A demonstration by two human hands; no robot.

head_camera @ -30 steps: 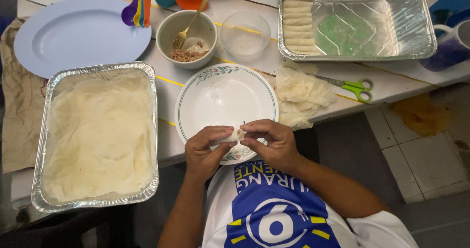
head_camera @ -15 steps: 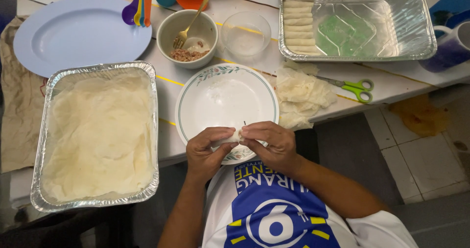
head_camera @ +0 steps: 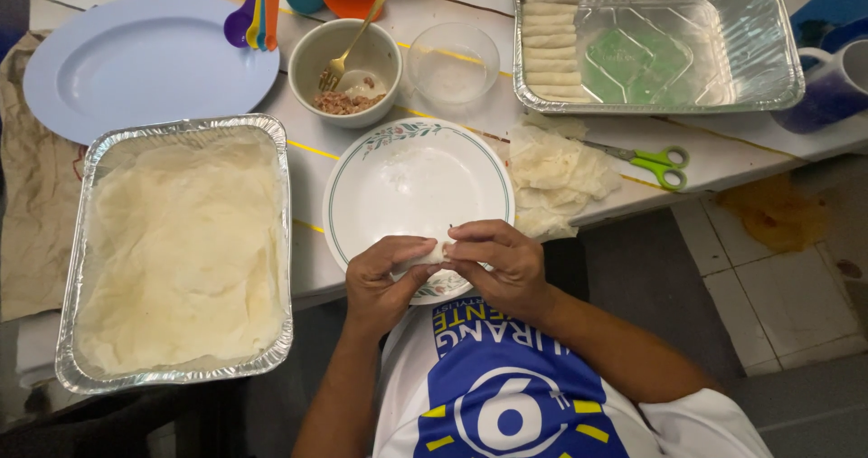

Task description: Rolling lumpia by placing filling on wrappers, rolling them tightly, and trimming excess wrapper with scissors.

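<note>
My left hand [head_camera: 384, 282] and my right hand [head_camera: 497, 264] meet over the near rim of a white plate with a green floral edge [head_camera: 407, 182]. Between the fingertips of both hands sits a small pale rolled wrapper [head_camera: 435, 254], mostly hidden by the fingers. To the left lies a foil tray of flat pale wrappers [head_camera: 176, 250]. Behind the plate stands a beige bowl of minced filling [head_camera: 346, 60] with a gold fork in it.
At the back right a foil tray [head_camera: 723, 33] holds a row of finished rolls [head_camera: 553, 47]. Torn wrapper scraps [head_camera: 556, 173] and green scissors [head_camera: 655, 161] lie right of the plate. A clear empty bowl [head_camera: 452, 60], a blue plate [head_camera: 145, 60] and a mug [head_camera: 827, 83] stand behind.
Both hands have stayed over the plate's near rim, and the fingers have shifted slightly around the roll. Nothing else moved.
</note>
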